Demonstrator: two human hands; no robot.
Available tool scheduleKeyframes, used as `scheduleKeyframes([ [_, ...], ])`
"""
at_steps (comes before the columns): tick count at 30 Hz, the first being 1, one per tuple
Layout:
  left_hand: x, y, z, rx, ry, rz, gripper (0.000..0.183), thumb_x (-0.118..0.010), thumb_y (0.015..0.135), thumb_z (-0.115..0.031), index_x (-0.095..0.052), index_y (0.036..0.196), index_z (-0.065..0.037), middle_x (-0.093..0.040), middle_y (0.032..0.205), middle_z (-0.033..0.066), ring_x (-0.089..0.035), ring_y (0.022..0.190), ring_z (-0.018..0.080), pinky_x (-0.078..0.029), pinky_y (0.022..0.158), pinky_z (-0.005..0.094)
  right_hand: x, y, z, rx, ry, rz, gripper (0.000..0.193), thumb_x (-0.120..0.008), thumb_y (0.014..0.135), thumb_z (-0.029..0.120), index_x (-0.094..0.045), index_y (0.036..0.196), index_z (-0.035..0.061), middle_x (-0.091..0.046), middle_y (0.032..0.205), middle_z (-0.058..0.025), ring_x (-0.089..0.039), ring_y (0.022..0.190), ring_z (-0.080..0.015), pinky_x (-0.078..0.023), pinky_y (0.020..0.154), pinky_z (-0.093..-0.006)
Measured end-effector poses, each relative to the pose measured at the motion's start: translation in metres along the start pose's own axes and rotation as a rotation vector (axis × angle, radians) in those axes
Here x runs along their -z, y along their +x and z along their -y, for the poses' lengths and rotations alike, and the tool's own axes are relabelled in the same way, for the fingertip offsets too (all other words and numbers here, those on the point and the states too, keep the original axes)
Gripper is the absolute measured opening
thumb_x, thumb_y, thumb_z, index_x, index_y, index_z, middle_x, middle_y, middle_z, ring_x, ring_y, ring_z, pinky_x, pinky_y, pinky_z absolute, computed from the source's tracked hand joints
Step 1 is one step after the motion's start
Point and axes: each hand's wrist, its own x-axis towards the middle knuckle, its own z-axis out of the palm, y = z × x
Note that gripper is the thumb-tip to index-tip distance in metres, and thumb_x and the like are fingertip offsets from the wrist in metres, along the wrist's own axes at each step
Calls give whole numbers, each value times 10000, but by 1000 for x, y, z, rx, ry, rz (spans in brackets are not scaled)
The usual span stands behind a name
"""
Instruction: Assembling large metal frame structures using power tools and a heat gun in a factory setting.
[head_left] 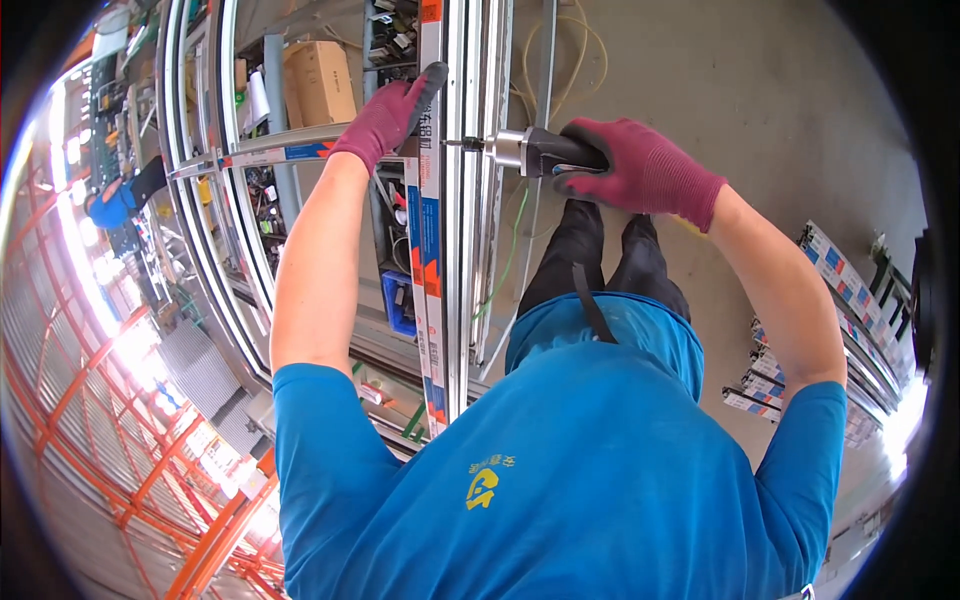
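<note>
My right hand, in a maroon glove, is closed round the black body of a power screwdriver. The tool has a silver head, and its thin dark bit points left at a long silver aluminium profile. Whether the tip touches the metal, I cannot tell. My left hand, gloved in maroon with black palm and fingertips, holds the profile's left edge above the bit's level. One dark finger lies along the printed protective film; its other fingers are partly hidden.
Left of the profile, a crossbar joins more upright-looking frame bars. Beyond them are a cardboard box and a blue bin. A yellowish hose lies on the floor. Stacked profiles stand at right.
</note>
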Motion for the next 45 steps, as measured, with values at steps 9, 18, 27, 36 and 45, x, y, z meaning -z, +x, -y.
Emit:
scheduleKeyframes([
  [9, 29, -46, 47, -142, -25, -417, 675, -487, 1021, -640, -710, 1115, -10, -721, 1060, 269, -672, 1064, 469, -527, 943, 495, 13, 7, 11, -86, 200, 127, 545, -790, 871, 283, -603, 1320, 37, -706, 1123, -198, -671, 1019, -376, -527, 898, -428],
  [18, 32, -39, 124, -146, 283, -462, 648, -552, 970, -640, -735, 1129, -39, -748, 1050, 213, -696, 1024, 415, -533, 931, 482, 16, -4, 5, -347, 308, 246, 645, -769, 884, 395, -569, 1343, -12, -661, 1037, -65, -602, 940, -171, -515, 868, -340],
  [27, 42, -29, 123, -76, 275, -133, 646, -518, 974, -659, -751, 1056, -61, -749, 989, 199, -704, 1000, 393, -540, 924, 481, 37, 108, 76, 510, -488, 85, 801, -806, 796, 473, -538, 1442, 80, -671, 1231, -155, -689, 1023, -359, -531, 878, -430],
  [36, 38, -24, 128, -171, 248, -208, 665, -470, 989, -691, -755, 1050, -93, -745, 960, 188, -695, 1017, 389, -522, 942, 475, 11, 231, 145, 939, -918, 374, 611, -697, 848, 627, -557, 1216, 159, -628, 1038, -129, -688, 805, -382, -529, 643, -517],
  [45, 32, -37, 132, -280, -41, -558, 431, -567, 1053, -378, -692, 1245, -14, -761, 1078, 171, -743, 1018, 322, -569, 916, 407, 64, 146, 78, 554, -359, 76, 788, -859, 772, 412, -536, 1390, 45, -688, 1136, -162, -678, 1004, -363, -534, 886, -425],
])
